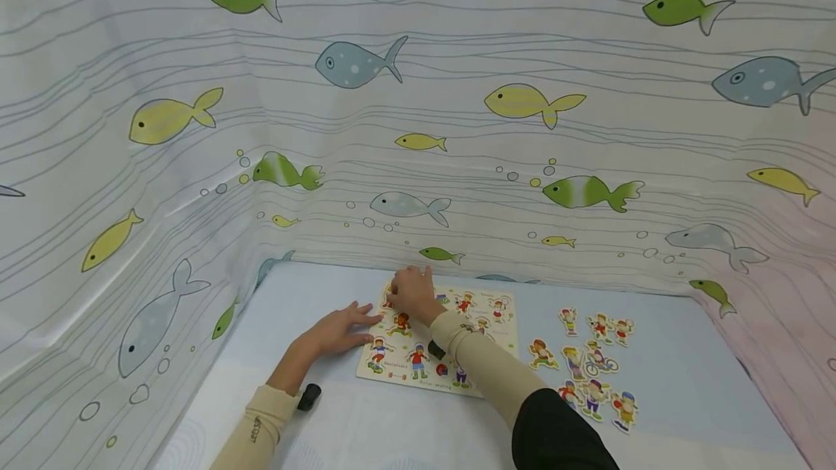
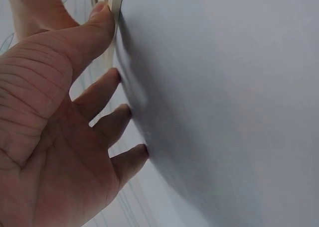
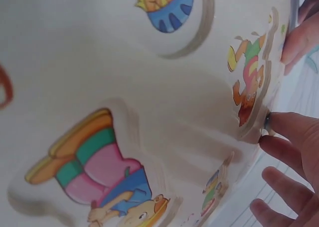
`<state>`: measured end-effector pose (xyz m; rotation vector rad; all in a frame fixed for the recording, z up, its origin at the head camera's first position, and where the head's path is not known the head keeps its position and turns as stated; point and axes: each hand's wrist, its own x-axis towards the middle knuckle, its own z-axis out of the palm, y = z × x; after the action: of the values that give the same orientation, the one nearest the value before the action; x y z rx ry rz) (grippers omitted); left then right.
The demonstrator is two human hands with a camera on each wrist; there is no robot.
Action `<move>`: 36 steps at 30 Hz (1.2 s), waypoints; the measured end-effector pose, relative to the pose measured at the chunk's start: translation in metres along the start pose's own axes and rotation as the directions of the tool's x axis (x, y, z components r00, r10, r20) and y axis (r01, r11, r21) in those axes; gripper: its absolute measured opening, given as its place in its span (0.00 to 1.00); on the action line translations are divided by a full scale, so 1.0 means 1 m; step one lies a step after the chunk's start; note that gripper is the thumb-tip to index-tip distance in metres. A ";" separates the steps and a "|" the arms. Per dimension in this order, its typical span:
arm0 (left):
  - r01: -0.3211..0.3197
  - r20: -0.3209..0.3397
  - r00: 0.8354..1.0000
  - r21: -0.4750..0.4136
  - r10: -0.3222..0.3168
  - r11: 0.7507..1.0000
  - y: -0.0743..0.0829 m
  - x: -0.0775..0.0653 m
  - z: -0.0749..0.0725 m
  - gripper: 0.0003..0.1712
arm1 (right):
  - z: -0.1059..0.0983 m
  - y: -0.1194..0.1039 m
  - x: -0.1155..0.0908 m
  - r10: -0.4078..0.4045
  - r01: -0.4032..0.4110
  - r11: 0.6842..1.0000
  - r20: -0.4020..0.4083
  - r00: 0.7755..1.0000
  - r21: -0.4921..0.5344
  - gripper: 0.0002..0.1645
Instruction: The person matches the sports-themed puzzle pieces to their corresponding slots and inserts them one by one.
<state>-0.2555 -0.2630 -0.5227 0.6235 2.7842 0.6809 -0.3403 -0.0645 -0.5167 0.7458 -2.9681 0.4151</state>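
A pale puzzle board [image 1: 451,332] with recessed pictures of children at sports lies on the table. At its far left corner is my right hand [image 1: 414,292]. In the right wrist view, this right hand [image 3: 294,152] pinches a small piece, mostly hidden by the thumb and forefinger, at the board's surface. My left hand [image 1: 342,328] rests by the board's left edge with fingers spread. Its thumb touches the board's edge [image 2: 117,3] in the left wrist view, while the other fingertips rest on the table.
Right of the board lie several loose figure pieces [image 1: 594,401], including a cyclist [image 1: 599,360] and a runner [image 1: 542,355]. A black object [image 1: 310,397] sits beside the left sleeve. Fish-printed cloth [image 1: 470,165] rises around the table [image 1: 686,354].
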 end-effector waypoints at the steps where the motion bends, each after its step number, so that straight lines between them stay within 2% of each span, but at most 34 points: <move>1: -0.001 -0.003 1.000 0.001 0.001 1.000 0.000 0.000 0.000 0.28 | 0.000 0.000 0.000 0.000 0.000 1.000 -0.003 1.000 -0.005 0.11; 10: 0.000 0.004 1.000 -0.008 0.000 1.000 0.002 0.000 0.000 0.28 | -0.004 0.000 -0.004 0.005 -0.005 1.000 0.024 1.000 -0.019 0.12; 18: -0.021 0.004 1.000 -0.005 0.021 1.000 0.004 -0.001 -0.003 0.28 | -0.008 0.000 -0.004 -0.010 0.010 1.000 0.011 1.000 -0.010 0.10; 26: -0.021 -0.001 1.000 -0.016 0.021 1.000 0.002 -0.001 -0.003 0.28 | -0.011 0.001 -0.005 -0.014 0.014 0.999 0.013 1.000 -0.044 0.14; 36: -0.010 0.009 1.000 0.000 0.010 1.000 0.003 -0.001 -0.002 0.29 | -0.018 0.005 -0.010 -0.070 0.069 0.996 -0.013 0.997 -0.055 0.17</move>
<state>-0.2543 -0.2618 -0.5190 0.6388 2.7748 0.6787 -0.3341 -0.0512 -0.5020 0.8334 -2.9164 0.3328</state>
